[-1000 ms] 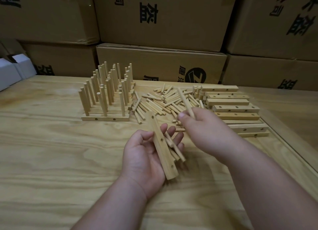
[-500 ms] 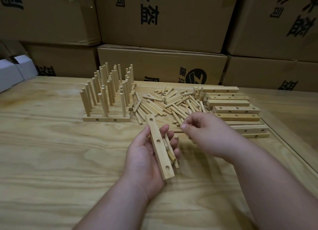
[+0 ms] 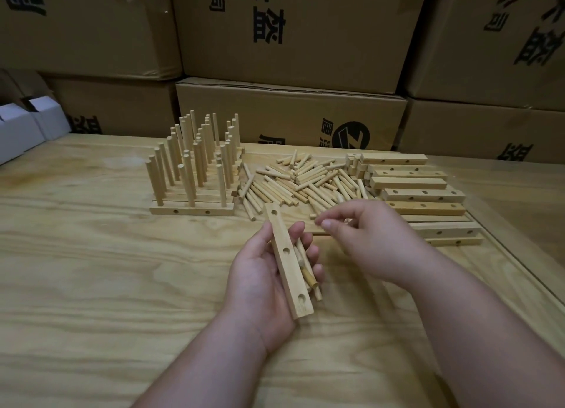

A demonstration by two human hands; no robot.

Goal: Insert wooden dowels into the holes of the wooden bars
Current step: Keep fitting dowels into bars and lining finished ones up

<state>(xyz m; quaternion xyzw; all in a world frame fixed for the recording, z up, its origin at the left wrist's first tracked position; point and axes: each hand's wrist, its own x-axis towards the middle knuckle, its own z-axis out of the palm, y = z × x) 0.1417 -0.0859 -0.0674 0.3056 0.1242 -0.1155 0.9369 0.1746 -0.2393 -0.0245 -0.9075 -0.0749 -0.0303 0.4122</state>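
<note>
Wooden bar point(image 3: 288, 261), pale, square-section, three round holes along its upper face, all empty; lies lengthwise across the palm of the left hand point(image 3: 263, 280) at frame centre, thumb on its left edge, fingers curled up on its right; a few spare dowels point(image 3: 307, 270) are tucked between bar and fingers. Judged light, stiff, dry and not slippery; best held by the long side faces, holes kept uncovered. Right hand point(image 3: 367, 242) hovers just right of the bar, thumb and forefinger close together, other fingers loosely curled; whether the tips hold anything I cannot tell. Loose dowel pile point(image 3: 305, 183) above centre: short smooth rods, likely to roll; take one near an end for insertion. Finished bars with upright dowels point(image 3: 195, 166) upper left of centre; stack of unfilled bars point(image 3: 419, 193) right; plywood table point(image 3: 91, 285) beneath; cardboard boxes point(image 3: 290, 31) behind.
</note>
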